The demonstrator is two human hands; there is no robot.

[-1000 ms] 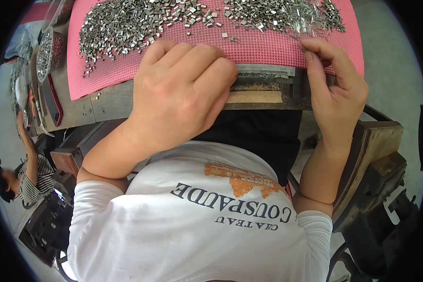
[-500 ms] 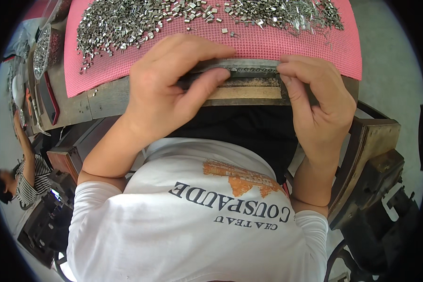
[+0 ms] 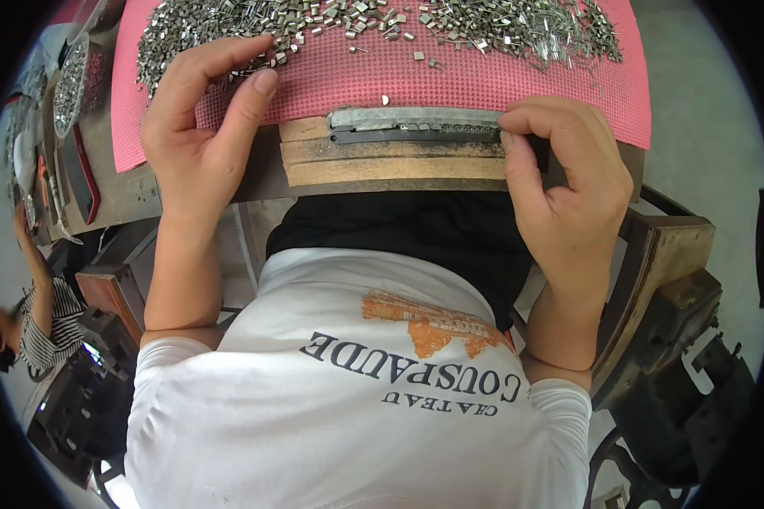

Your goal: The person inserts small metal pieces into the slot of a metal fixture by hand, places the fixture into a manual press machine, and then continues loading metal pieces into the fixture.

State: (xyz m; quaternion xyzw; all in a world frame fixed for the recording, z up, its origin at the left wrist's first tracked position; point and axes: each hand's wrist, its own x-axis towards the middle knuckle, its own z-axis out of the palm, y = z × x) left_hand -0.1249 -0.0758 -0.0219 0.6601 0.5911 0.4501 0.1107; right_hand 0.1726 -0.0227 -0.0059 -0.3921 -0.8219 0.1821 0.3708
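Note:
My left hand (image 3: 204, 136) is raised over the near left part of a pile of small silvery metal pieces (image 3: 204, 32), thumb and forefinger apart with nothing seen between them. A narrow grey metal bar (image 3: 373, 121), with a row of small notches or parts along its right half, lies on a wooden block (image 3: 399, 168) at the bench's near edge. At the bar's right end, my right hand (image 3: 573, 170) has thumb and forefinger closed around it. Its other fingers are curled. One loose metal piece (image 3: 385, 100) rests just behind the bar.
A pink textured mat (image 3: 331, 85) covers the bench beneath the pile. Thin pins (image 3: 556, 42) lie at its right. To the left are a clear container (image 3: 72, 85) of small parts and a red-edged dark object (image 3: 85, 174). Another person in a striped top (image 3: 47, 327) sits far left.
My left hand has left the bar, moving left and away from me to the pile, its thumb and forefinger spreading. The bar's left end now shows. My right hand stays in place.

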